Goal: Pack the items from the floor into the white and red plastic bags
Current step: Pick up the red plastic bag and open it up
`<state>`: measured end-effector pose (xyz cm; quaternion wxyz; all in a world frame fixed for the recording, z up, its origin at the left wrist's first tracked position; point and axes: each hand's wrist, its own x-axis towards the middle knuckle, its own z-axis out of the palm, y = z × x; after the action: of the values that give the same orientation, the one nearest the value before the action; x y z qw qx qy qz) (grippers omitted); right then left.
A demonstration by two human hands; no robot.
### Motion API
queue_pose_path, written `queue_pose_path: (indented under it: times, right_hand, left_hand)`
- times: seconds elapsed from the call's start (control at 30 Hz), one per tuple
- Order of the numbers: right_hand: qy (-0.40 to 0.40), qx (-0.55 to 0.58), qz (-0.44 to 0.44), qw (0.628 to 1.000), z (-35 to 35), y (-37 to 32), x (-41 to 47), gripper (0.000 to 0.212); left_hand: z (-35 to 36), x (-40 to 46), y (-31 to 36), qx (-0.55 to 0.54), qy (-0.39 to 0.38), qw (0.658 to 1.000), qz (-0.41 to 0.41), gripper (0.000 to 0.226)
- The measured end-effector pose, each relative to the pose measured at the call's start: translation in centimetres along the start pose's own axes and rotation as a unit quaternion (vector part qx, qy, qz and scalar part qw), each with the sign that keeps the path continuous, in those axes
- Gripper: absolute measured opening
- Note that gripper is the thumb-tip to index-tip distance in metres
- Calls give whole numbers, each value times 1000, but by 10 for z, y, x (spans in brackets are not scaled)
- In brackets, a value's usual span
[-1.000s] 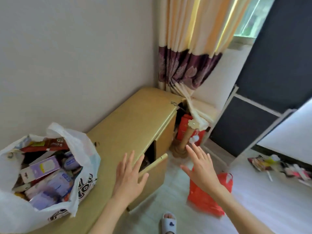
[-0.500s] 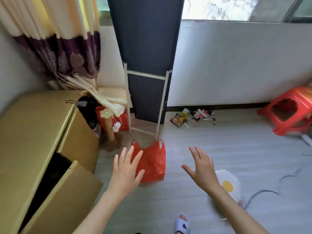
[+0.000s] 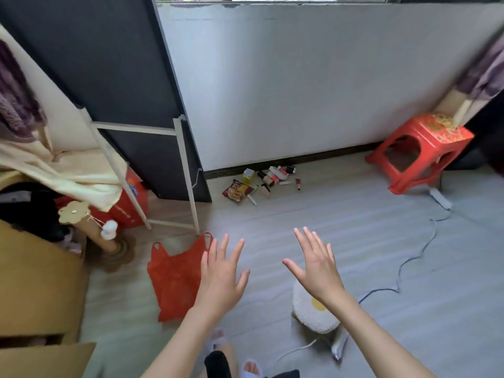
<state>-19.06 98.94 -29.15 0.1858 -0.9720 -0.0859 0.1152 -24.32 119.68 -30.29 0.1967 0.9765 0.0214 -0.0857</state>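
Note:
A flat red plastic bag (image 3: 174, 276) lies on the grey floor, just left of my left hand (image 3: 222, 276). Both hands hover above the floor with fingers spread and hold nothing; my right hand (image 3: 316, 266) is about a hand's width to the right. Far ahead, against the white wall, lies a small heap of items: a red snack packet (image 3: 236, 190), a yellow-and-white box (image 3: 248, 174) and several small tubes and bottles (image 3: 275, 177). The white bag is out of view.
A red plastic stool (image 3: 420, 151) stands at the far right, with a power strip (image 3: 440, 198) and its cable trailing across the floor. A round egg-print cushion stool (image 3: 313, 313) is under my right arm. A wooden cabinet (image 3: 35, 285), a cat scratching post (image 3: 90, 227) and a white rack (image 3: 185, 173) fill the left side.
The view has swung right from the cabinet and the full white bag to the open floor. The heap of items and the red bag now lie ahead; both hands stay spread and empty.

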Motion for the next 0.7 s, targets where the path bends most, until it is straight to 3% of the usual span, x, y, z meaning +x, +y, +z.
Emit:
queue_pose_path:
  times: [0.17, 0.43, 0.7]
  right_hand:
    - [-29, -17, 11, 999, 1, 22, 67, 72]
    - [-47, -22, 16, 999, -15, 13, 209, 72]
    - [-94, -44, -5, 995, -25, 35, 293, 72]
  left_hand:
    - [20, 66, -25, 27, -63, 997, -22, 65]
    - [-8, 217, -45, 23, -6, 1000, -20, 63]
    - [15, 278, -39, 34, -96, 992, -70, 63]
